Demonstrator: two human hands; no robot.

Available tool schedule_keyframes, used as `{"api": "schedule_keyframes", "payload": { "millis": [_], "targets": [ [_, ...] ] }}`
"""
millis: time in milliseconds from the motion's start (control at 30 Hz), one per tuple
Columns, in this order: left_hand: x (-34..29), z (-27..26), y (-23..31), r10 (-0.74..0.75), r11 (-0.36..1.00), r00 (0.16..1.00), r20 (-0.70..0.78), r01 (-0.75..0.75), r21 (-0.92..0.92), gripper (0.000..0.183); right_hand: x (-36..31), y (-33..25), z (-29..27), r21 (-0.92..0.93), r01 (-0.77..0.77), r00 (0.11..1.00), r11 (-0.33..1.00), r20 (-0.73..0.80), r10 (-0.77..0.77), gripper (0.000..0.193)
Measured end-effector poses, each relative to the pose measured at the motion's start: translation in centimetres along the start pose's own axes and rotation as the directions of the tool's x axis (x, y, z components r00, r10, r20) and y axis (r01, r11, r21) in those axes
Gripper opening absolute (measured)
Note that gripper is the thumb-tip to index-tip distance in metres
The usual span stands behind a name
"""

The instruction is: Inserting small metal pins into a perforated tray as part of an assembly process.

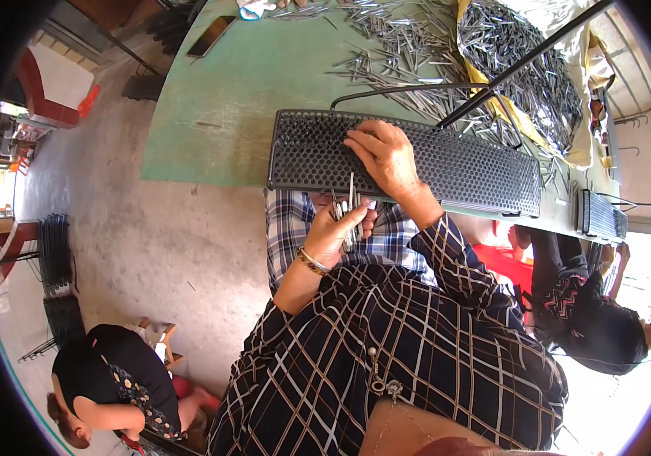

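At the centre of the frame the left hand (338, 228) is closed around a small bundle of thin metal pins (348, 209), their tips sticking up past the fingers. Just above, the right hand (386, 158) lies flat, fingers spread, on a long black perforated tray (477, 171) at the green table (219, 114) edge. Loose shiny pins (394, 45) litter the upper table.

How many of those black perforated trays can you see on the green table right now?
2. One long tray lies at the table's near edge under the right hand. A second tray sits further right, partly cut off. Others may be out of view.
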State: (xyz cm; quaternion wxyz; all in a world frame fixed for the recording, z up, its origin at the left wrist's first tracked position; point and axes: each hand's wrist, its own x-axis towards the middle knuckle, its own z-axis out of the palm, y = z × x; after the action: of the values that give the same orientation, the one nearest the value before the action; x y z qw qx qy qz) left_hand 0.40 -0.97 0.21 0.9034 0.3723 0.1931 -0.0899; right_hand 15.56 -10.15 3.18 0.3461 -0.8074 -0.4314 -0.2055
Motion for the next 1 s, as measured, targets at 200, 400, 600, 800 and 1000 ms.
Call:
{"api": "schedule_keyframes", "payload": {
  "millis": [200,400,600,800,1000],
  "targets": [
    [-0.2,0.1,0.3,0.069,0.997,0.998,0.009,-0.069,0.034,0.021,-0.2,0.1,0.4,-0.013,0.039,0.999,0.999,-0.024,-0.039,0.013],
    [-0.3,0.3,0.5,0.059,0.998,0.998,0.016,-0.060,0.022,0.022,-0.5,0.3,0.6,-0.051,0.017,0.999,0.999,-0.049,-0.020,0.014],
    [-0.4,0.2,0.6,0.072,0.997,0.997,0.011,-0.072,0.019,0.022,-0.3,-1.3,-1.0,0.301,-0.307,0.948,0.903,0.011,0.318,0.019],
    [0.0,1.0,0.8,0.075,0.997,0.997,0.032,-0.076,0.031,0.023,-1.7,-1.7,-3.1,0.470,-0.691,0.712,0.549,0.576,0.402,0.020],
    [0.8,1.1,0.0,0.046,0.999,0.998,0.043,-0.047,0.010,0.024,-0.8,0.3,-3.3,0.555,-0.634,0.743,0.539,0.245,0.622,0.018]
  ]
}}
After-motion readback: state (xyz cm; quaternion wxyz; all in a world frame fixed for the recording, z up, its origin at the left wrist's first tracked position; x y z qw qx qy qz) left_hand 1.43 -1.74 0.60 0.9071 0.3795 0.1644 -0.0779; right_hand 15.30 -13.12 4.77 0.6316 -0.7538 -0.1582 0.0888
